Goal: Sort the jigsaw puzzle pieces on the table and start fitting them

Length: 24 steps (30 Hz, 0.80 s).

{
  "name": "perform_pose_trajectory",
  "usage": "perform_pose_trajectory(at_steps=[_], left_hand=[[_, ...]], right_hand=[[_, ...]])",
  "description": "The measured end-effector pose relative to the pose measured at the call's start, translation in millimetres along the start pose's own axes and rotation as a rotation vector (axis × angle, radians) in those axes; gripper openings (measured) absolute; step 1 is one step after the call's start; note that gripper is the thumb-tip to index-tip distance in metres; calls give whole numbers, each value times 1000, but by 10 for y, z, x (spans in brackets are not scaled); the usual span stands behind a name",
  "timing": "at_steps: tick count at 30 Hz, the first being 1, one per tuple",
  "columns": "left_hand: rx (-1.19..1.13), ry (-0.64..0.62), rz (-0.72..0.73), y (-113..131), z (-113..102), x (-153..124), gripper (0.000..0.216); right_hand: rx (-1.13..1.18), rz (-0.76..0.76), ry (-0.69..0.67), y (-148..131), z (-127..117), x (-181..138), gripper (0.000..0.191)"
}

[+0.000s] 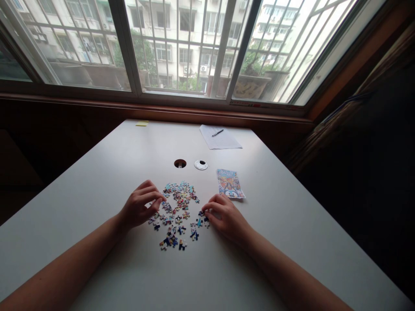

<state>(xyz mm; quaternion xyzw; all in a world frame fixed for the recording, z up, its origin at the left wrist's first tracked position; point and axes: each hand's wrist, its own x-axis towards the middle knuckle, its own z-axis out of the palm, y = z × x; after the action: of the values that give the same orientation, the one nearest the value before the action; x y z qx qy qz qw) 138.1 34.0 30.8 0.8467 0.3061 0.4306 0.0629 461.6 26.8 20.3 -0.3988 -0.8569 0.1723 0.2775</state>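
Many small jigsaw puzzle pieces point(183, 196) lie loose on the white table, brightly coloured towards the far side and mostly dark blue nearer me. My left hand point(142, 205) hovers at the left edge of the pile, thumb and forefinger pinched together. Whatever sits between those fingertips is too small to make out. On the right side of the pile, my right hand point(227, 216) rests low with its fingertips closed on a dark puzzle piece point(201, 213). Just beyond that hand lies a colourful picture sheet point(231, 183) with a penguin-like figure on it.
Behind the pieces are a round cable hole point(180, 163) and its white cover point(201, 164). Farther back lie paper sheets point(223, 140) with a pen point(217, 133), and a yellow sticky note point(142, 123). A barred window point(181, 47) rises past the table's far edge; a dark curtain hangs right.
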Motion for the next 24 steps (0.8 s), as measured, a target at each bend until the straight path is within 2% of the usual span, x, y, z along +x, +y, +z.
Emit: perform_pose_trajectory(at_steps=[24], left_hand=[[-1, 5, -42, -13, -41, 17, 17]], right_hand=[[-6, 1, -22, -21, -19, 11, 14]])
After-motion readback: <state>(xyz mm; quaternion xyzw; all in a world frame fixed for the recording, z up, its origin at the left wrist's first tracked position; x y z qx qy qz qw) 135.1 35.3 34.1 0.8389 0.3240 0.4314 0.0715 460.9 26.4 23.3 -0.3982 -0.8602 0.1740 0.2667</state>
